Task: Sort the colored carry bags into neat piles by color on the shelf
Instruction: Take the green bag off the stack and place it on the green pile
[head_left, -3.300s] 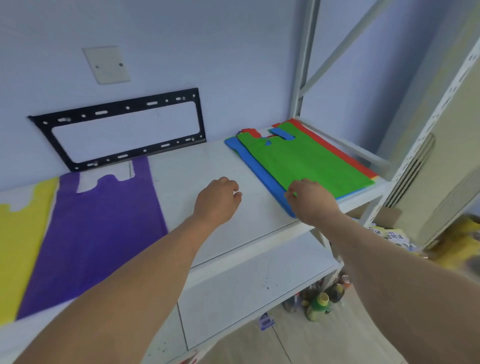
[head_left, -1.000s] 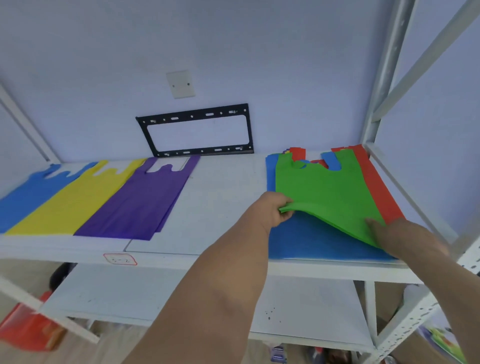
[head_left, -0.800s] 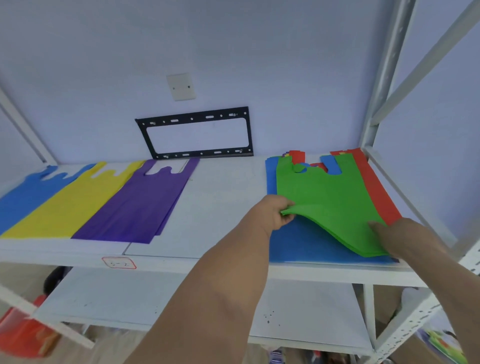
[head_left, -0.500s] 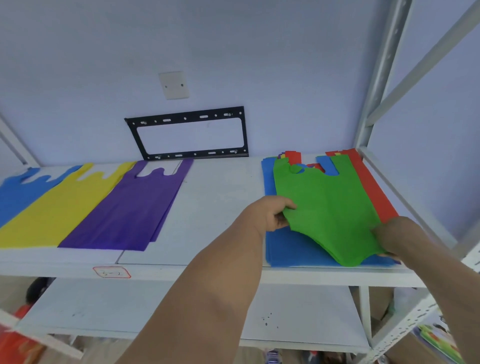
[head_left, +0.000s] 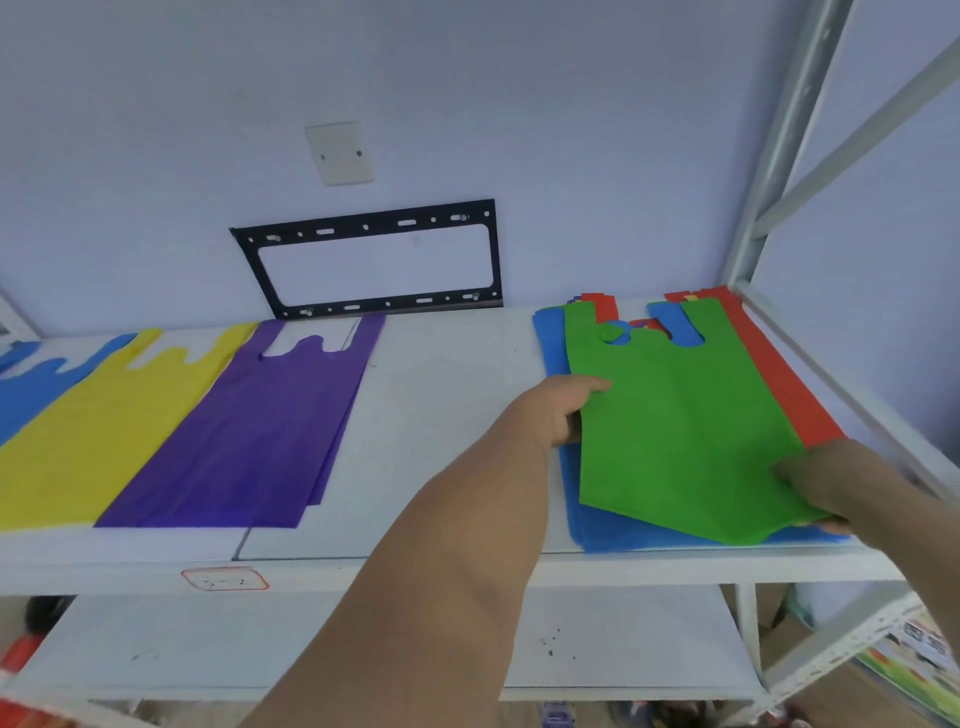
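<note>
A green carry bag (head_left: 680, 415) lies on top of the mixed stack at the right end of the white shelf (head_left: 447, 395). My left hand (head_left: 558, 410) pinches its left edge and my right hand (head_left: 826, 483) grips its near right corner, which is raised off the stack. Under it lie a blue bag (head_left: 597, 525) and a red bag (head_left: 784, 384). Further left, flat on the shelf, are a purple bag (head_left: 249, 431), a yellow bag (head_left: 88, 431) and another blue bag (head_left: 26, 384), side by side.
A black metal bracket (head_left: 374, 260) leans against the wall behind the shelf. A grey rack post (head_left: 769, 171) and rail bound the right side. A lower shelf (head_left: 208, 649) sits beneath. A white wall plate (head_left: 340, 153) is above the bracket.
Both hands have taken hold of the green bag and drawn it toward me; its lifted near edge now lies lower and straighter over the blue bag.
</note>
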